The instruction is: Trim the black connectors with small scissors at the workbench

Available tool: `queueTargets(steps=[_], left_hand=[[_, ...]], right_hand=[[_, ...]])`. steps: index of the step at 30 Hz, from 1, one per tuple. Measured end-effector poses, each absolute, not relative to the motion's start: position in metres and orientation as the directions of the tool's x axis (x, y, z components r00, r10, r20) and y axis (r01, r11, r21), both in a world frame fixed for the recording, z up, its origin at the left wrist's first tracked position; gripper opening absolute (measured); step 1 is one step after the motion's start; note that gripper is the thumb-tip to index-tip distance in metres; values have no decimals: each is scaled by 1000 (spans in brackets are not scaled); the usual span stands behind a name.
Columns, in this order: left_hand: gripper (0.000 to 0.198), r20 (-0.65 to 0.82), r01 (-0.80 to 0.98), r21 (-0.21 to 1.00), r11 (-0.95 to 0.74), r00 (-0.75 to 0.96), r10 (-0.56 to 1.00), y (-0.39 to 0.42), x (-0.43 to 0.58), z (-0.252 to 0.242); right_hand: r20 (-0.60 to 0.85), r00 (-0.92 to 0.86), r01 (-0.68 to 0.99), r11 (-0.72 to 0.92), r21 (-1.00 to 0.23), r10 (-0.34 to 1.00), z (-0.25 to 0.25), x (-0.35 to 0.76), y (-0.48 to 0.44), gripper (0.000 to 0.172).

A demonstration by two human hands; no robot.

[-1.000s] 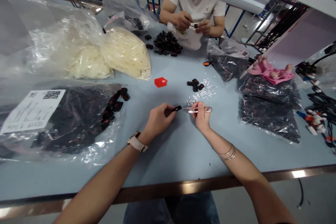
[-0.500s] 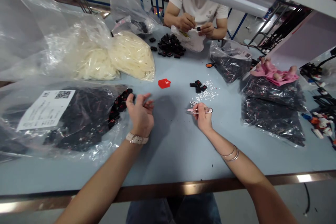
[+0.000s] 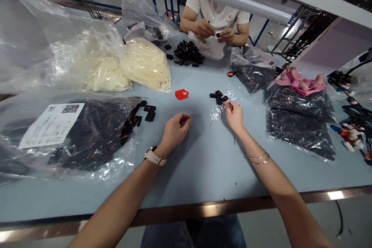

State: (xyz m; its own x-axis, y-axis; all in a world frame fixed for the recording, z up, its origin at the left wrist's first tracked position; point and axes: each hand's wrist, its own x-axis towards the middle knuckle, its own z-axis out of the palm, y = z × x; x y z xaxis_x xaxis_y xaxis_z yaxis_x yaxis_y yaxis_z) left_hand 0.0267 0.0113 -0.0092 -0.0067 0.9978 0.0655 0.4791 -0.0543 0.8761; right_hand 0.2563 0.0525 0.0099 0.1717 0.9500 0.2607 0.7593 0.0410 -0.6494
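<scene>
My left hand [image 3: 176, 128] is over the table with its fingers curled together; whatever they hold is hidden. Up and to its left, loose black connector pieces [image 3: 150, 113] lie at the mouth of a large clear bag [image 3: 87, 139]. My right hand [image 3: 235, 116] is closed at the fingertips, beside a small group of black pieces [image 3: 219, 97]. A small dark thing shows at its fingertips, too unclear to name. Tiny white bits [image 3: 215, 114] are scattered just left of this hand and beyond it. A flat red piece [image 3: 181, 94] rests between and beyond both hands.
Bags of cream-coloured parts [image 3: 147, 66] stand at the back left. A person [image 3: 216, 17] works across the table, near a black heap [image 3: 188, 52]. On the right, pink gloves [image 3: 303, 81] lie on bags of black parts [image 3: 299, 124]. The table's metal edge [image 3: 209, 209] runs in front.
My left hand has moved right, away from the bag's mouth, and its fingers have closed. My right hand has moved forward to the black pieces; the small snips it held are no longer clearly visible.
</scene>
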Motion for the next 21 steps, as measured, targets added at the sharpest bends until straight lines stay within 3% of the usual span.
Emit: queueTargets(steps=[4, 8, 15, 21], left_hand=[[19, 134, 621, 765, -170, 105, 985, 8, 29, -11], [16, 164, 649, 730, -213, 136, 977, 7, 30, -11], [19, 160, 649, 730, -214, 142, 977, 7, 30, -13], [29, 197, 638, 705, -309, 243, 950, 3, 33, -8]], right_hand=[[106, 163, 917, -111, -382, 981, 22, 254, 80, 39], [48, 186, 948, -166, -273, 981, 22, 242, 94, 32], [114, -4, 875, 58, -480, 994, 29, 239, 65, 10], [-1, -341, 628, 226, -745, 940, 31, 223, 30, 19]])
